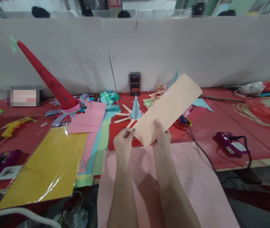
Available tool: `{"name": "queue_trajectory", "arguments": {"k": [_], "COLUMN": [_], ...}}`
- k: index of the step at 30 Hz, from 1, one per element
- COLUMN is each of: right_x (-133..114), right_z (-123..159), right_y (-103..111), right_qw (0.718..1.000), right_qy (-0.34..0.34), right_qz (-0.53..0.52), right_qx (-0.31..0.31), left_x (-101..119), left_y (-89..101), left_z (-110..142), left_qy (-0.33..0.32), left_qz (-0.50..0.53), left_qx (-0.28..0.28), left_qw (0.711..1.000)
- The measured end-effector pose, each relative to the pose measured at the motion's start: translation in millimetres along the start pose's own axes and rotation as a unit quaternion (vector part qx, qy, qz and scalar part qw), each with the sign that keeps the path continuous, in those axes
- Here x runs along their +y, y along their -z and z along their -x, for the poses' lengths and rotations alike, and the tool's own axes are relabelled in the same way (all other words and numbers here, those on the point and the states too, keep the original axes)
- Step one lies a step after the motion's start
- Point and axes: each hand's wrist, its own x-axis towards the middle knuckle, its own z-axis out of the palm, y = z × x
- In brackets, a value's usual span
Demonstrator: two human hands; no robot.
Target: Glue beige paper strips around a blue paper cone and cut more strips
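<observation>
Both my hands hold a long peach paper strip (170, 107) up over the table, slanting away to the upper right. My left hand (123, 142) pinches its near left corner with closed fingers. My right hand (161, 139) grips the near end, thumb on top. Below my forearms lies a large pink sheet (196, 180). Just beyond my hands stands a small light-blue paper cone (136, 109) with paper strips spread round its base on a red sheet (116, 133).
A yellow sheet in clear wrap (47, 164) lies at the left with pink, green and blue sheets (89, 122) beside it. A tall red cone (47, 77) leans at back left. Glue guns: purple (230, 144) right, purple (4, 160) and yellow (16, 125) left. White partition behind.
</observation>
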Motion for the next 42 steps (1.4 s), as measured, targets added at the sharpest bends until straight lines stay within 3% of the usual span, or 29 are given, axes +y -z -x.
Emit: {"name": "queue_trajectory", "arguments": {"k": [23, 32, 42], "right_x": [3.4, 13.3, 13.6], "right_z": [-4.6, -18.2, -13.6], "right_y": [3.4, 13.4, 11.7], "right_qw": [1.000, 0.993, 0.997], "right_qy": [-0.009, 0.014, 0.035], "right_qz": [0.008, 0.052, 0.054], "right_qx": [-0.006, -0.101, -0.048], "left_x": [3.6, 1.5, 2.1], "left_y": [0.4, 0.1, 0.1], "left_z": [1.2, -0.2, 0.6], "left_qy": [0.004, 0.013, 0.010], "left_qz": [0.000, 0.015, 0.032], "left_qx": [0.000, 0.004, -0.004], "left_qw": [1.000, 1.000, 0.999]}}
